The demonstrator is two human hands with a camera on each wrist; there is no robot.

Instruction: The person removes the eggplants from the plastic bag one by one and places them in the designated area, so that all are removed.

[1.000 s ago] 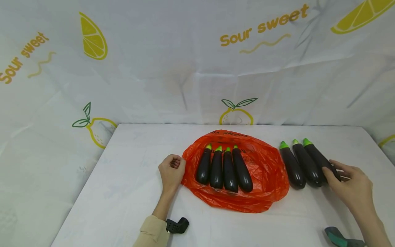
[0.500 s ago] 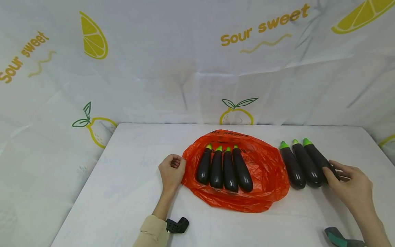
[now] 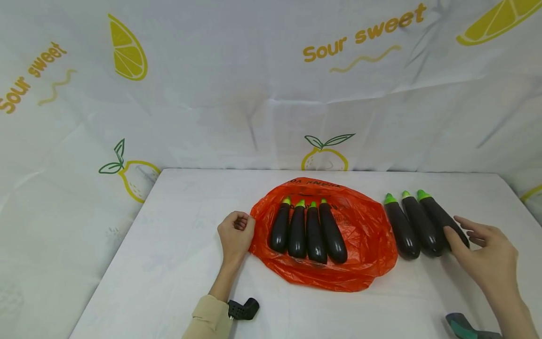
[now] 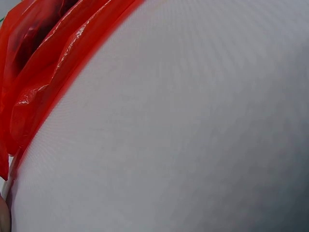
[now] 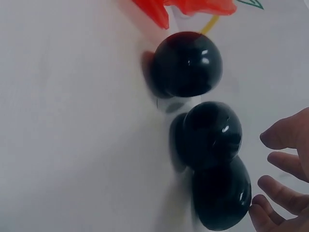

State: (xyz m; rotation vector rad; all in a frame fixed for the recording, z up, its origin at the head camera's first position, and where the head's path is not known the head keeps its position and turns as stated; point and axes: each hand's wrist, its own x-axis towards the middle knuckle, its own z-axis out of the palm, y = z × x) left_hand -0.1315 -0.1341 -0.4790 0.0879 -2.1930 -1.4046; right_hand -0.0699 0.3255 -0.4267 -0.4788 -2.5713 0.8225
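Slightly drawn back, the right hand (image 3: 487, 247) has thumb and fingers spread about the lower end of the outermost eggplant (image 3: 440, 214), right of the red bag (image 3: 368, 235); that eggplant seems ungripped. Four eggplants (image 3: 315, 235) lie within the bag; the left hand (image 3: 236, 235) pinches its left edge.

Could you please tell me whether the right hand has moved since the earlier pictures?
Yes, slightly: in the head view the right hand has shifted rightward, a little farther from the steady red bag.
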